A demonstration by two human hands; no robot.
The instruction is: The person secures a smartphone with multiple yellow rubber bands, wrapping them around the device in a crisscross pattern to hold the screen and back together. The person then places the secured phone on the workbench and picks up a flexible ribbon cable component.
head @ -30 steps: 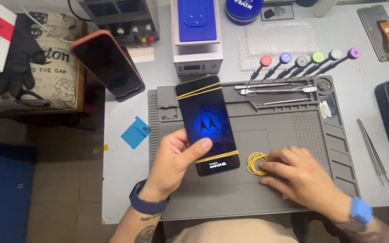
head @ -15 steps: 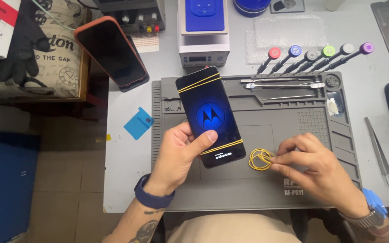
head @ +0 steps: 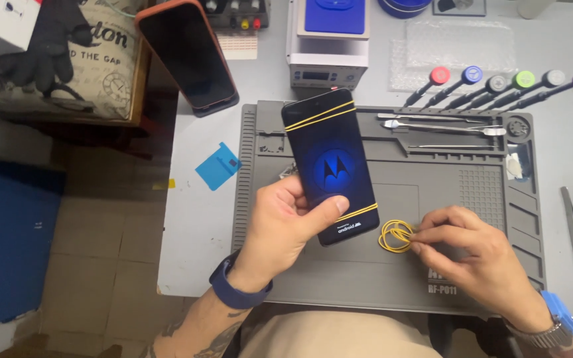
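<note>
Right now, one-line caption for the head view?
Left hand holds a banded phone; right hand pinches yellow rubber bands on the grey mat.

Pale grey flat worktop point(head: 200, 219) filling centre and right of frame, beige tiled floor point(head: 94, 232) at lower left, dark blue panel point(head: 1, 245) at left edge, even overhead light, soft shadows

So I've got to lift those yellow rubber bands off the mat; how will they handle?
The rubber bands look thin and loosely looped, so probably floppy and very light. Pinched by the right hand, they would likely sag and tangle, not roll.
</note>
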